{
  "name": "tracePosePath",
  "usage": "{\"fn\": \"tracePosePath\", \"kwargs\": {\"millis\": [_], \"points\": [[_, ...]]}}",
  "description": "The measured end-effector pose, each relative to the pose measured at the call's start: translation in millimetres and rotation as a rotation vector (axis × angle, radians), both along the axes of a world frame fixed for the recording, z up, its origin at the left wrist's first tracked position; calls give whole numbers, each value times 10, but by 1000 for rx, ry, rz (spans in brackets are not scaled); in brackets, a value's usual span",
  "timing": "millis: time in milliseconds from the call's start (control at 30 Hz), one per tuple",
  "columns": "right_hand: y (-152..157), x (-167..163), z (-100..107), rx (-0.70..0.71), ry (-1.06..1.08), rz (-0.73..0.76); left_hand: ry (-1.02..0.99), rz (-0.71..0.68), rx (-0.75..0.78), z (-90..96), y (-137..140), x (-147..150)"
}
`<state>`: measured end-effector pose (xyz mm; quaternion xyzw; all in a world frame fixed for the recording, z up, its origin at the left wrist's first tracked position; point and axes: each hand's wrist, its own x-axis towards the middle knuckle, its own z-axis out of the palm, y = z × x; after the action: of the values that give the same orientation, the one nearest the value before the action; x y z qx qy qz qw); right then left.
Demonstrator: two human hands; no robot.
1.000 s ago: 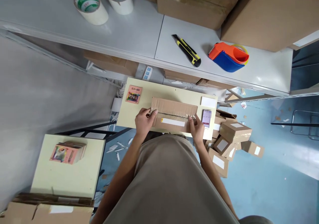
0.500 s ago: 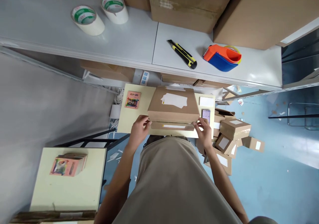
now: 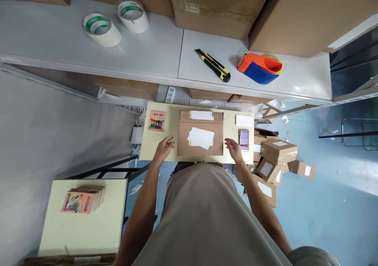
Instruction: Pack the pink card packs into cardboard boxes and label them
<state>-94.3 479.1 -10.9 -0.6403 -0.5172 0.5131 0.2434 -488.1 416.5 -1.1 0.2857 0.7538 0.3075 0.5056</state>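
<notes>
A brown cardboard box [image 3: 184, 140] lies on the pale yellow table [image 3: 144, 147] before me, its top flat, with several white labels [image 3: 203, 138] lying on it. My left hand [image 3: 164, 147] is just off the box's left side, fingers apart and holding nothing. Off the right side is my right hand [image 3: 234, 148], also empty with its fingers spread. A pink booklet [image 3: 156, 121] lies at the table's left. Near my right hand are a phone-like device [image 3: 244, 139] and a stack of white labels [image 3: 244, 120].
On the grey shelf [image 3: 159, 57] stand two tape rolls [image 3: 103, 31], a utility knife [image 3: 213, 66], an orange and blue tape dispenser [image 3: 260, 68] and large cartons [image 3: 212, 6]. Cardboard boxes [image 3: 279, 153] are piled on the floor at right. Booklets [image 3: 82, 199] sit on the lower-left table [image 3: 82, 234].
The raised box flap has come down and now lies flat. Both hands have let go of its edge and moved slightly outward from the box.
</notes>
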Motion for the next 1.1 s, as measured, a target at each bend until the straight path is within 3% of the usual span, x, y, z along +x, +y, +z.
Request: {"fn": "tracePosePath", "kwargs": {"millis": [100,233,333,533,767,867,1000,1100], "points": [[291,-138,63,16,28,-38,-6,27,81,63,316,-19],[452,-273,212,-35,9,7,20,-16,65,220,566,87],[407,-253,406,-32,-6,7,60,-8,96,391,549,148],[243,-119,783,103,-18,-13,113,-19,204,683,306,191],[89,-114,612,47,-92,-19,100,-33,64,513,118,236],[119,-76,634,36,-122,-25,30,-44,106,439,85,215],[347,-92,1013,146,-173,-98,-26,0,180,425,95,63],[567,-302,1380,257,-200,-102,-14,54,202,420,134,-164]]}}
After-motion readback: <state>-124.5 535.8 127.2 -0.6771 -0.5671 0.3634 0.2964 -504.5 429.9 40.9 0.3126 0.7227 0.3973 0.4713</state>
